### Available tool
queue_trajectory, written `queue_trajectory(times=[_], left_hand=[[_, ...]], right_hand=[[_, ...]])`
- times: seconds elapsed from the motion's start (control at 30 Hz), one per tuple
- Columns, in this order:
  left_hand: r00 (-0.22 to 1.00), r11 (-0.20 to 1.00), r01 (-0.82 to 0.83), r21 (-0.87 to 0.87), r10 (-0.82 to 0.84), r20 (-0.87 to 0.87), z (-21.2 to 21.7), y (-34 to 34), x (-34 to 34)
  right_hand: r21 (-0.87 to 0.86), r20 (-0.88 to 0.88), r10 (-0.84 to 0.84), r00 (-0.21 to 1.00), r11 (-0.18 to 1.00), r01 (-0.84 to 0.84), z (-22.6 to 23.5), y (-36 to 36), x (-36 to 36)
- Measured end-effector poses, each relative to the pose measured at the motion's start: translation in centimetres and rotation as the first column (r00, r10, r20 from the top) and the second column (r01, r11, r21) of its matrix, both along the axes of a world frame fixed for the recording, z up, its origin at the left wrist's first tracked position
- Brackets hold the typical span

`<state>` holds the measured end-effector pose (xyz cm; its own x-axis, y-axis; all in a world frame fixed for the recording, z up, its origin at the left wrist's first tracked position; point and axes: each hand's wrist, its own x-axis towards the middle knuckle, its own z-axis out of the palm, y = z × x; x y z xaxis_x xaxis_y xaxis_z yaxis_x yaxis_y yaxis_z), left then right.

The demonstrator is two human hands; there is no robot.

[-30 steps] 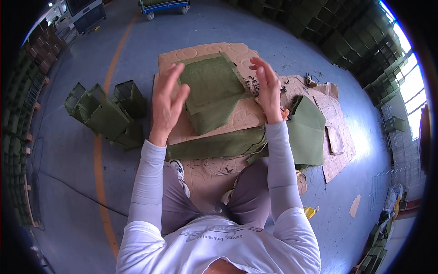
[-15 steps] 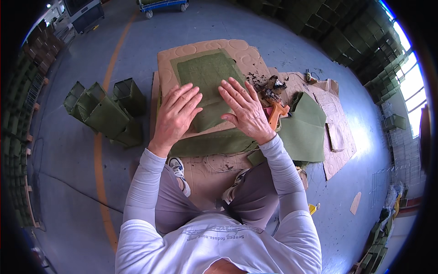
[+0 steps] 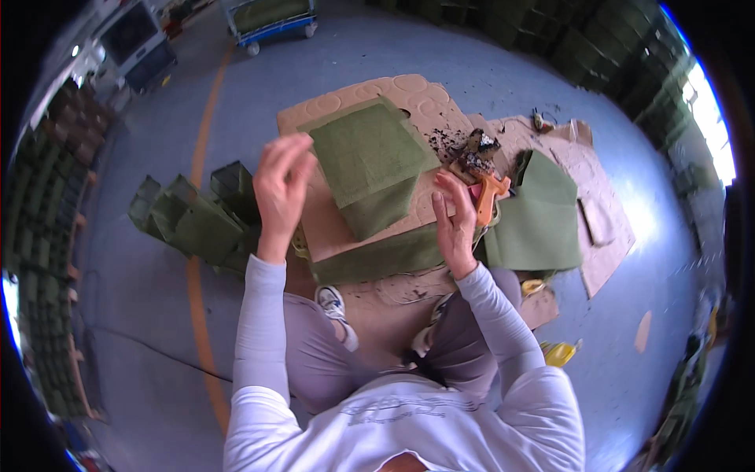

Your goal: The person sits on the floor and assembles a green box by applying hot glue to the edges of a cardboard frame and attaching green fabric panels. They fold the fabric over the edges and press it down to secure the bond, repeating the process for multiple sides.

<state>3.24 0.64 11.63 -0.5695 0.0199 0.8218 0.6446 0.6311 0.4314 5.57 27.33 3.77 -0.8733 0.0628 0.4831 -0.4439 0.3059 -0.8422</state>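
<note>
**Green felt sheet on a cardboard board, both hands lifted near it**

A person sits on the floor (image 3: 377,55) with a cardboard board (image 3: 346,228) laid flat in front of the knees. On the board lies a green felt sheet (image 3: 370,149), its square upper part reaching the board's far edge and a narrower flap (image 3: 381,208) hanging toward the near edge. A second strip of green felt (image 3: 377,259) runs along the board's near edge.

The left hand (image 3: 283,185) is raised at the board's left edge, fingers loosely curled and apart, holding nothing; it sits just beside the sheet's left side, and whether it touches cannot be told. The right hand (image 3: 456,224) rests at the board's right edge, fingers spread and open, close to the flap, with an orange glue gun (image 3: 486,197) just beside its fingertips.

Right of the board lies another folded green felt piece (image 3: 543,216) on more cardboard. Left of the board stand several finished green felt pockets (image 3: 197,224) on the floor.
</note>
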Motion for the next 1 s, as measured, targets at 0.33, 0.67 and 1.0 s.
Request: queue_trajectory(times=[0.33,0.67,1.0], left_hand=[[0.617,0.857,0.121,0.500,-0.460,0.639,-2.6,-2.6,-8.1],[0.779,0.732,-0.135,0.668,-0.339,0.529,-3.0,-3.1,-1.4],[0.788,0.637,-0.153,0.755,-0.383,0.482,-3.1,-1.5,-5.1]], right_hand=[[-0.443,0.214,0.298,0.930,0.878,-0.179,-5.7,-7.3,0.1],[-0.539,0.347,0.366,0.864,0.832,-0.135,-2.6,0.3,-7.6],[-0.522,0.257,0.467,0.846,0.804,-0.285,2.7,-0.3,-5.3]])
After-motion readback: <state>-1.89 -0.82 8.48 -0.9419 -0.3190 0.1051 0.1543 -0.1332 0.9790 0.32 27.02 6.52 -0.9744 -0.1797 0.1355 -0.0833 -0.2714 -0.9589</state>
